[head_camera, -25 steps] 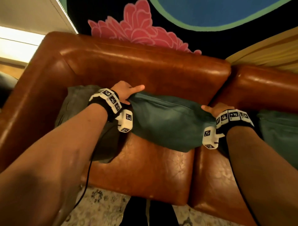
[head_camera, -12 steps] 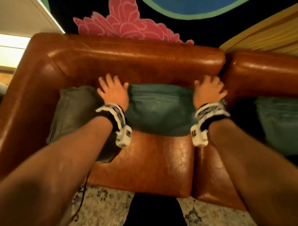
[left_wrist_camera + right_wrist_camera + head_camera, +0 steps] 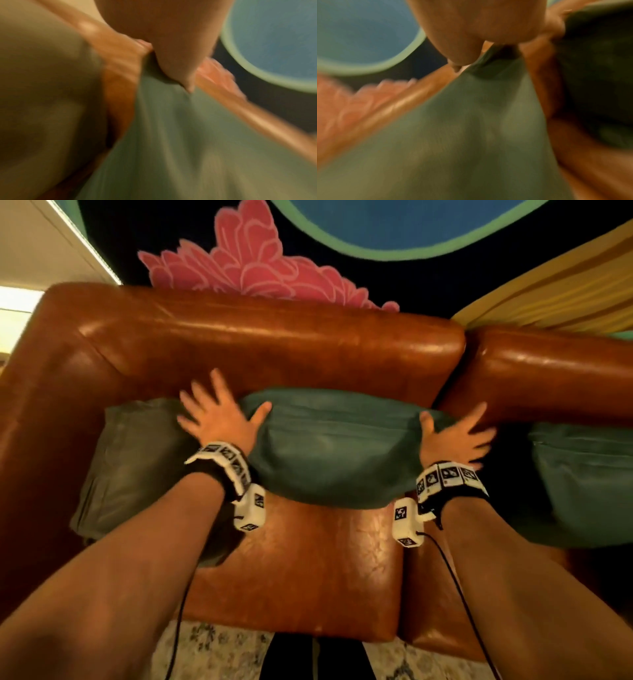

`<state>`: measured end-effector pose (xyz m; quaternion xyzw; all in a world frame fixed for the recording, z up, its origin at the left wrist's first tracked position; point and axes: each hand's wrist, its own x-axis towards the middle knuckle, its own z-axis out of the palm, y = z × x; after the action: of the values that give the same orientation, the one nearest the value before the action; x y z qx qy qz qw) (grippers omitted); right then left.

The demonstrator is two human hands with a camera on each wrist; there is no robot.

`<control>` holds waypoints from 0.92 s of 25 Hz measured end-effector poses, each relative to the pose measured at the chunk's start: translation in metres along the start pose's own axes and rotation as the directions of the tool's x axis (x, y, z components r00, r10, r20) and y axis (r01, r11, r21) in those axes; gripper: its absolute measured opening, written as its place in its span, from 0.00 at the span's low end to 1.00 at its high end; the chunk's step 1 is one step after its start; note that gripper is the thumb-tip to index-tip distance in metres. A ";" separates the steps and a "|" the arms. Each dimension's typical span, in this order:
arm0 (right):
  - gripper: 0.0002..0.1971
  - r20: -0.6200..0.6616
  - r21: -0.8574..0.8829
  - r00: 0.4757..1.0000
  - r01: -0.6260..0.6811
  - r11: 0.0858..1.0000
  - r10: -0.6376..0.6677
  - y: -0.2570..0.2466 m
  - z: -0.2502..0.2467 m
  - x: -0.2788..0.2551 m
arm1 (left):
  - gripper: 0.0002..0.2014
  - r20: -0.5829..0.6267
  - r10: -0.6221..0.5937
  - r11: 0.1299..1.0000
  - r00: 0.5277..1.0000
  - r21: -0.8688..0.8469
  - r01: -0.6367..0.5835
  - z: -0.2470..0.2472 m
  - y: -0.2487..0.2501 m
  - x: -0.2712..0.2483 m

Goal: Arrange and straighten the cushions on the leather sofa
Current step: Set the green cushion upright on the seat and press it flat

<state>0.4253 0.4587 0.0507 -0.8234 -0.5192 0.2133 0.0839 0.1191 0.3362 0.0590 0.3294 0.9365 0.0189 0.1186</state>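
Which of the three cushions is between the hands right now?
The middle teal cushion, leaning against the backrest; the left hand and right hand flank it with fingers spread.

wrist views: both smeared; the left hand point(image 3: 164, 44) and right hand point(image 3: 471, 27) show only as soft shapes, fingers unreadable.
right teal cushion point(image 3: 582, 484): cut off by the edge at 3 o'clock.
olive cushion point(image 3: 137, 467): lower corner hidden behind the left forearm.
wall hanging point(image 3: 253, 265): cropped at 12 o'clock.
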 end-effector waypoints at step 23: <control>0.29 -0.007 0.451 0.994 -0.094 0.888 0.108 -0.010 -0.014 0.014 | 0.30 -0.065 -0.097 0.822 0.993 -0.568 0.042 -0.023 0.012 0.033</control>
<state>0.4281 0.4766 0.0631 -0.8108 -0.4108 0.3184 0.2691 0.0960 0.3671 0.0756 0.2439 0.9046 0.3062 0.1687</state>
